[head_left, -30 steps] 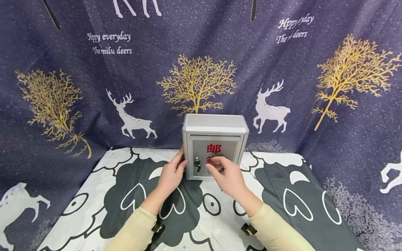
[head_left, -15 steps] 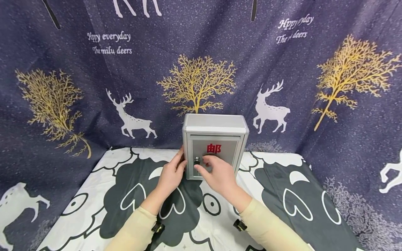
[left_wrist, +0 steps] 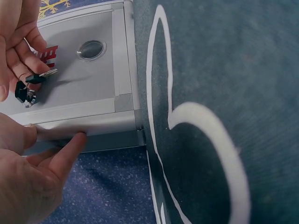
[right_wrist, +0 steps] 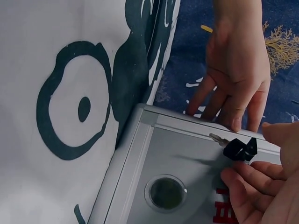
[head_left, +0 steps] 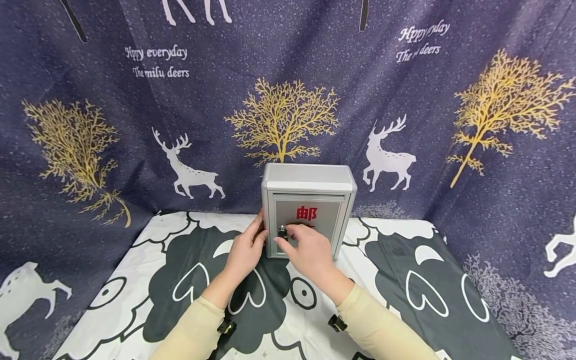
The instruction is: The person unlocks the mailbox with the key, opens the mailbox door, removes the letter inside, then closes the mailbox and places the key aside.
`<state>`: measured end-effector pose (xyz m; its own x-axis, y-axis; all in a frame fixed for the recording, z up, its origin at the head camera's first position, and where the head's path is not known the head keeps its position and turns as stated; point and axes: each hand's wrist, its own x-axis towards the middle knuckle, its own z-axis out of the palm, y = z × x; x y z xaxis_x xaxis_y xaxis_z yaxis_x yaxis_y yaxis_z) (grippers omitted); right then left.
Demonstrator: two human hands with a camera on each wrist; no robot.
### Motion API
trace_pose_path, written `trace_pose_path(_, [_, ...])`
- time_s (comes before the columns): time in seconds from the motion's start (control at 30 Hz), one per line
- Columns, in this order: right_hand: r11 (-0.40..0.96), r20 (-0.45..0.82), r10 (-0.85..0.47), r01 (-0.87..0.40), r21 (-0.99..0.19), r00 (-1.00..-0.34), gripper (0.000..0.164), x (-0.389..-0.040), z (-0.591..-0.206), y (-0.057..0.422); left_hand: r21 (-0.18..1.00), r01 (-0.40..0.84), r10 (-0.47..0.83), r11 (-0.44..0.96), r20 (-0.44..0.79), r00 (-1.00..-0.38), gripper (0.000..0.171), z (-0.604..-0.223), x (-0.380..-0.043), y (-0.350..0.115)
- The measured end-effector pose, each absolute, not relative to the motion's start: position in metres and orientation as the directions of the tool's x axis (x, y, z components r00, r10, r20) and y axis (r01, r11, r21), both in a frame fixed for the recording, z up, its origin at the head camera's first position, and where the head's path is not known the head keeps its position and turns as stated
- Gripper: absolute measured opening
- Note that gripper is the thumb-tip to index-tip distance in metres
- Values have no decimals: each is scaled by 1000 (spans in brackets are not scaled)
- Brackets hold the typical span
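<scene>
A silver metal mailbox point(head_left: 310, 178) with red lettering on its door stands upright at the back of the table. On the door's left side sits a lock point(head_left: 282, 228), with black-headed keys point(right_wrist: 240, 149) at it; one metal blade sticks out. My left hand point(head_left: 243, 257) rests against the box's left side, its fingers point(left_wrist: 70, 151) straight along the wall and its thumb at the front edge. My right hand point(head_left: 312, 252) is right beside the keys, thumb and bent fingers apart around them. In the right wrist view, the fingertips lie close to the key heads; contact is unclear.
A round window point(right_wrist: 166, 192) is set low in the mailbox door. Black-and-white patterned cloth point(head_left: 144, 265) covers the table. Directly behind the box hangs a dark blue curtain point(head_left: 243, 130) printed with deer and golden trees.
My right hand has moved left across the door, from over the red lettering to the keys at the lock. The left hand and the mailbox have stayed in place.
</scene>
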<state>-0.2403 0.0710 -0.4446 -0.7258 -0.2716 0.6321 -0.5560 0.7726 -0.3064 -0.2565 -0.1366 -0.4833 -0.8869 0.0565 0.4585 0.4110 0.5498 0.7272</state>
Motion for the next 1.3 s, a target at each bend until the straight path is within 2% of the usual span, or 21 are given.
trace_pose_path(0.43, [796,681,-265,-553,-245,-683,35,-241,-451,64,728,398,42,558,454,-890,61,-485,-257,-136])
trace_pose_path(0.83, [809,697,-202,-518,-278,-688,32,-242,-454,61,725,398,44,563,454,-890,61,-483,-257,-136])
trace_pose_path(1.13, [831,672,-179,-476,-287,-718,31,-241,-451,60,730,395,44,558,449,-892,62,-484,-258,-136])
trace_pose_path(1.3, [832,683,-181,-480,-277,-707,28,-241,-452,59,737,395,44,549,446,-894,61,-484,-257,-136])
